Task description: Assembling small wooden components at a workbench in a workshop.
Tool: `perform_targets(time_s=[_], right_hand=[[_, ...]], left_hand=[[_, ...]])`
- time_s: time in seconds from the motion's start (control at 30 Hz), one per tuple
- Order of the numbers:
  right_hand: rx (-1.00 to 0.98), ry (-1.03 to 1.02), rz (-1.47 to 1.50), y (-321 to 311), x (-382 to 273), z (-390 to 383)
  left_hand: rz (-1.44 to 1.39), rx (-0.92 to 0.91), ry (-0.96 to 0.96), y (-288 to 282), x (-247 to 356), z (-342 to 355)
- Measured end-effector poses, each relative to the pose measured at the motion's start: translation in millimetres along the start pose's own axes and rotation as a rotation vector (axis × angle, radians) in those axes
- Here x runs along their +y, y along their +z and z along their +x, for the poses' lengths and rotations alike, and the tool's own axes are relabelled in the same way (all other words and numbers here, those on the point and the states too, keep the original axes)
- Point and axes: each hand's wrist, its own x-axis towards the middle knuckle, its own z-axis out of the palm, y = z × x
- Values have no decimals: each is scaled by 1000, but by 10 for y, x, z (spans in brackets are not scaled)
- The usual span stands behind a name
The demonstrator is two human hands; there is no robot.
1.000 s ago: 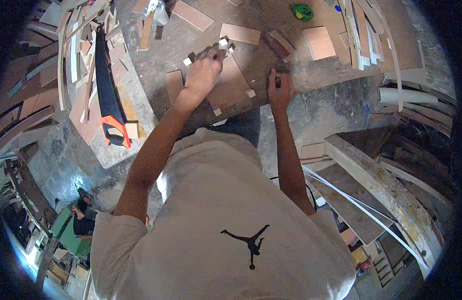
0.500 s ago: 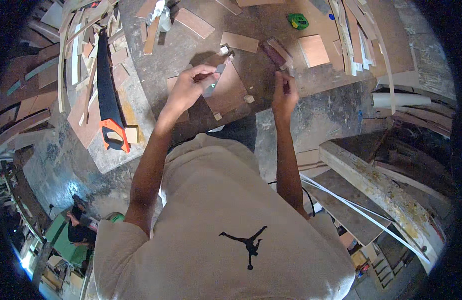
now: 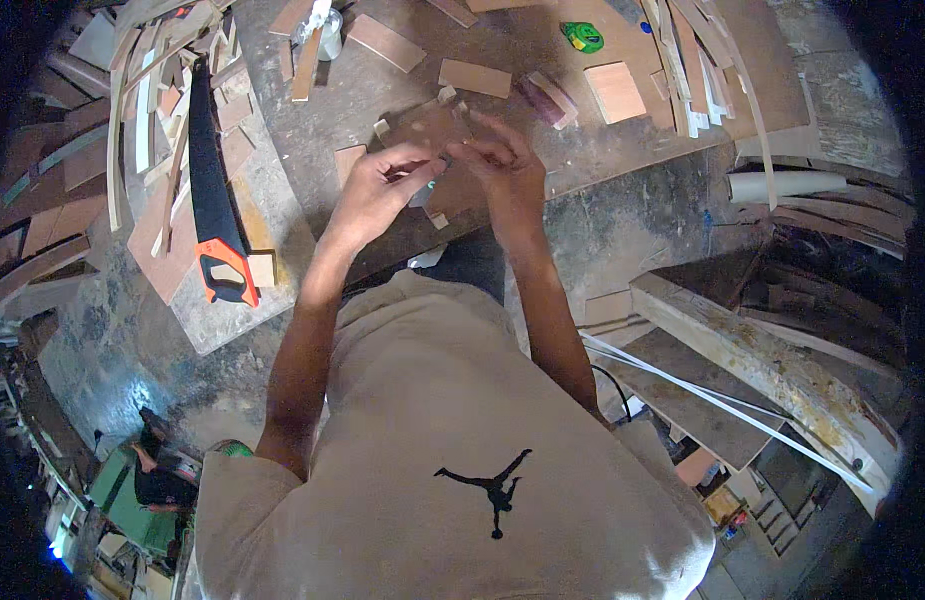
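My left hand [image 3: 374, 196] pinches a thin, flat grey piece [image 3: 420, 195] with a small green spot, perhaps metal. Close against its fingertips is my right hand [image 3: 514, 182], its thumb and fingers bunched; anything between them is too small to make out. Both hands hover over a brown wooden board [image 3: 427, 128] lying in shadow on the worktable [image 3: 382, 85]. Small pale wood blocks lie about it, one block [image 3: 446, 94] beyond the hands and another block [image 3: 439, 220] on the near side.
On the left lies a handsaw [image 3: 219, 190] with an orange and black handle. Toward the back are a clear bottle [image 3: 329, 38], wood offcuts [image 3: 475, 77] and a green tape measure [image 3: 582, 37]. Long wood strips [image 3: 687, 70] lie at the right.
My right hand has moved left from beside the board to meet the left hand's fingertips. The left hand still holds the flat grey piece. The view has shifted slightly.
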Motion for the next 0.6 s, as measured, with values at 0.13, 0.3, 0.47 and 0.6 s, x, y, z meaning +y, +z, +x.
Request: perform_targets(time_s=[0.13, 0.3, 0.47, 0.6], right_hand=[[100, -57, 225, -171, 188, -54], [397, -243, 273, -794, -170, 131], [306, -318, -52, -766, -69, 1], [223, -347, -136, -361, -38, -206]], left_hand=[[147, 3, 27, -26, -32, -79], [19, 47, -81, -293, -470, -175], [20, 239, -5, -517, -622, -85], [293, 436, 44, -792, -832, 68]])
